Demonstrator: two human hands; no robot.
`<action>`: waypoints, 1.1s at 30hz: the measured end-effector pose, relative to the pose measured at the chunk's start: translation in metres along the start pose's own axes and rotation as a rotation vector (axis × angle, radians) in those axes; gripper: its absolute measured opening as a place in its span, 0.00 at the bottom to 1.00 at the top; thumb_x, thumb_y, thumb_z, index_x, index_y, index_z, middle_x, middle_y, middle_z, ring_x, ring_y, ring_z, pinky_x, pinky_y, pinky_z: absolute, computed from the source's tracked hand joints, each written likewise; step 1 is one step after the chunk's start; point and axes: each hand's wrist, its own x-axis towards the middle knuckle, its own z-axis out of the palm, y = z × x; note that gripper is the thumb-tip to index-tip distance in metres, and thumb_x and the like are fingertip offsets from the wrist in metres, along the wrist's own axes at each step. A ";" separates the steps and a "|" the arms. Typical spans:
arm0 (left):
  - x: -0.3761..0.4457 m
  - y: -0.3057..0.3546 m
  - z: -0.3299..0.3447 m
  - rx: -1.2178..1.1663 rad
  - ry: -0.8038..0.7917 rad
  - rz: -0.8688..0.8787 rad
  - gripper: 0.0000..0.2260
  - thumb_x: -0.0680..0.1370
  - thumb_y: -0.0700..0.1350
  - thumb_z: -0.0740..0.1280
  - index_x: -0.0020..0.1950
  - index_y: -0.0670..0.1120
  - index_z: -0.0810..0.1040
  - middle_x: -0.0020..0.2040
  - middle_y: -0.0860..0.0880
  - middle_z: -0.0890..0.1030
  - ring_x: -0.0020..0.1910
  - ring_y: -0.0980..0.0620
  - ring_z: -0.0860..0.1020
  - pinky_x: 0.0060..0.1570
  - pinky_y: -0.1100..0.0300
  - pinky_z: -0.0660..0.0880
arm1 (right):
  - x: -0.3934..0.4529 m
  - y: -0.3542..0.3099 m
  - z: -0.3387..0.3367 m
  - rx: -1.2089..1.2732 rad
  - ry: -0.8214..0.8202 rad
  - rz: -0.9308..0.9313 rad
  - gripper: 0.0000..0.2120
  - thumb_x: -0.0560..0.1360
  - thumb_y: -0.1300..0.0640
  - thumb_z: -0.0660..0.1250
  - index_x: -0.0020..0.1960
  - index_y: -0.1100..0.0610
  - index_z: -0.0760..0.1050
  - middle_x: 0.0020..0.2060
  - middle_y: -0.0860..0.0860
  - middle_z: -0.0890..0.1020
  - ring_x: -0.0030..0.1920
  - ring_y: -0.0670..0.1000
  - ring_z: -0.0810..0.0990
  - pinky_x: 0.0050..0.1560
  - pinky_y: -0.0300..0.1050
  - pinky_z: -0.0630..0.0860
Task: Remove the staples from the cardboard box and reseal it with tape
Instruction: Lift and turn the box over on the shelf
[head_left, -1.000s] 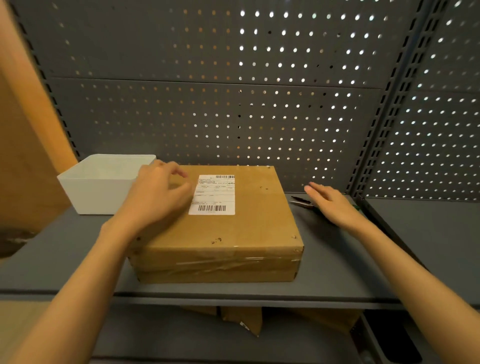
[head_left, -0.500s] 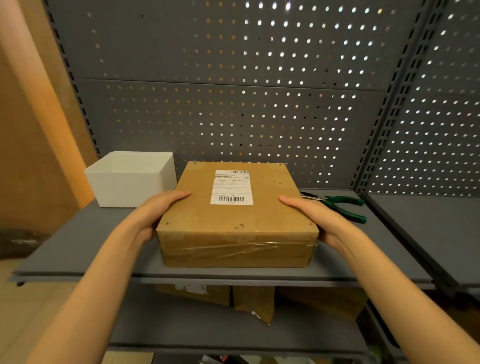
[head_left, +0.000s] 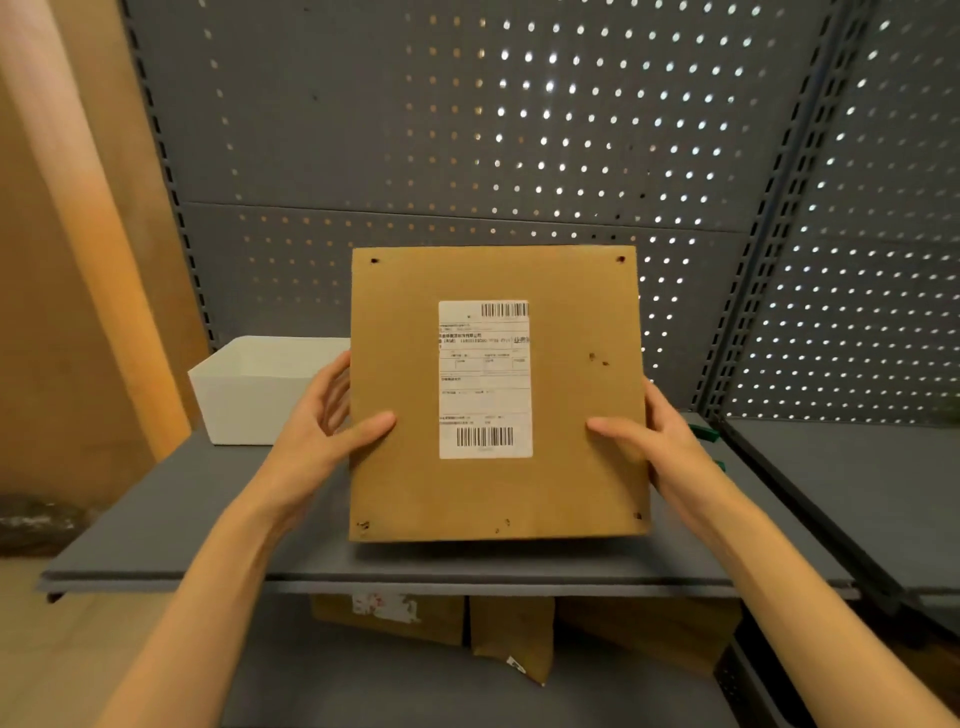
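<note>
Above shelf (head_left: 156, 540): cardboard box (head_left: 405, 467) tilted up, labelled face toward camera.
Left hand (head_left: 322, 436): grips box's left edge, thumb on front.
Right hand (head_left: 660, 441): grips right edge likewise.
Left of box: white bin (head_left: 249, 400) on shelf.

Stockroom, grey pegboard shelving (head_left: 467, 566), stored cartons (head_left: 519, 634)
</note>
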 end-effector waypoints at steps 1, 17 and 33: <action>0.000 0.000 0.000 0.019 -0.008 0.028 0.32 0.65 0.50 0.74 0.64 0.66 0.64 0.63 0.65 0.71 0.61 0.68 0.71 0.54 0.70 0.71 | 0.000 -0.001 0.001 0.000 0.001 -0.028 0.44 0.60 0.49 0.74 0.72 0.46 0.59 0.60 0.45 0.76 0.58 0.45 0.76 0.53 0.43 0.74; 0.001 -0.002 -0.011 -0.004 0.078 0.246 0.35 0.65 0.39 0.73 0.64 0.63 0.64 0.61 0.64 0.74 0.63 0.64 0.71 0.51 0.72 0.74 | -0.009 -0.005 0.017 -0.143 -0.010 -0.345 0.41 0.68 0.53 0.72 0.74 0.45 0.53 0.66 0.39 0.70 0.63 0.35 0.70 0.55 0.27 0.72; 0.018 -0.026 -0.020 -0.193 0.017 0.071 0.38 0.65 0.37 0.72 0.71 0.56 0.63 0.63 0.55 0.77 0.62 0.56 0.76 0.53 0.61 0.77 | -0.024 -0.045 0.033 -0.467 0.143 -0.507 0.43 0.65 0.39 0.72 0.70 0.29 0.47 0.60 0.21 0.59 0.68 0.39 0.61 0.68 0.54 0.66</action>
